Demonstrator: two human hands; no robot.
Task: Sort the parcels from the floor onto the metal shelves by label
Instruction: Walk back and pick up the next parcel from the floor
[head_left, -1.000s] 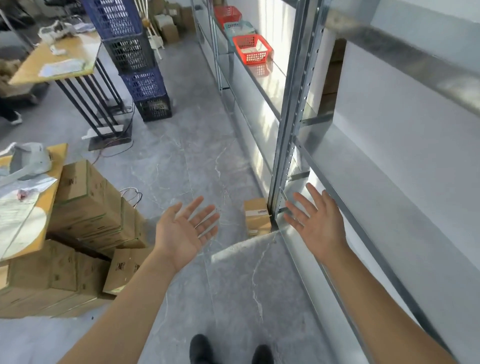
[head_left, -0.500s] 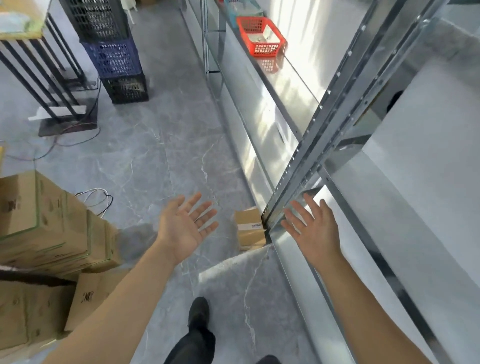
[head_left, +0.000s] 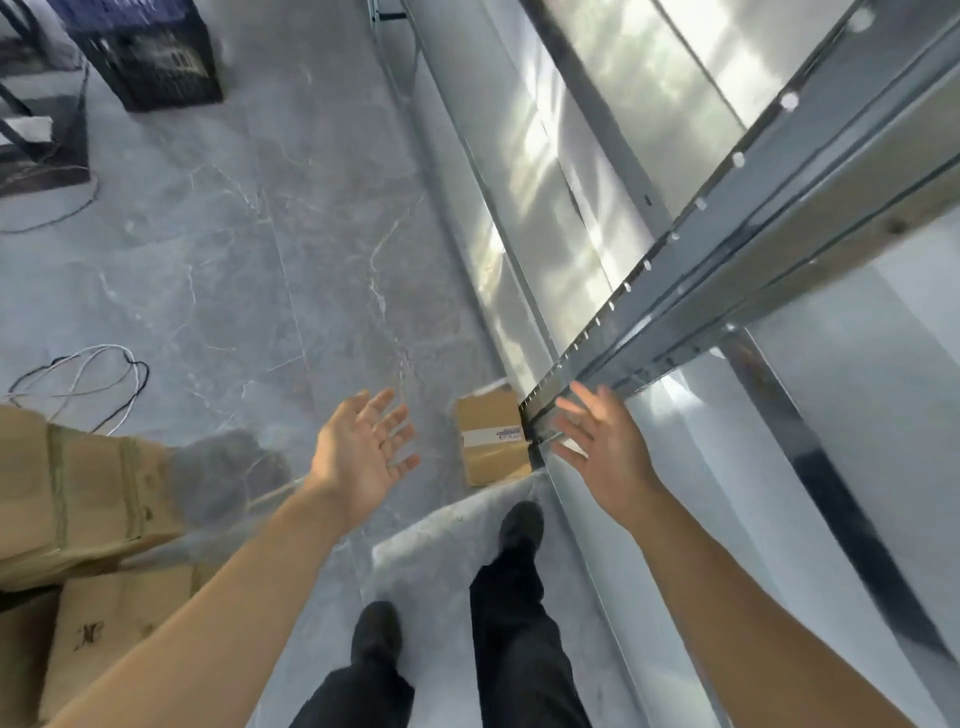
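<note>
Closing in on the small parcel (head_left: 492, 435) on the floor. Over the last second I've stepped forward and tipped my view down: the red baskets and the table have dropped out of frame, and the parcel sits nearer, between my hands. It lies flat, label strip up, one edge against the foot of the shelf upright (head_left: 618, 317), beside the bottom shelf (head_left: 675, 519).

Left hand (head_left: 363, 452) is spread, palm up, empty, left of the parcel. Right hand (head_left: 605, 449) is spread too, empty, over the shelf lip by the upright. Neither touches it yet.

My right shoe (head_left: 521, 525) is just short of it. Label is too small to read, so the target shelf is undecided. The stacked cartons (head_left: 88, 488) on my left still wait.
</note>
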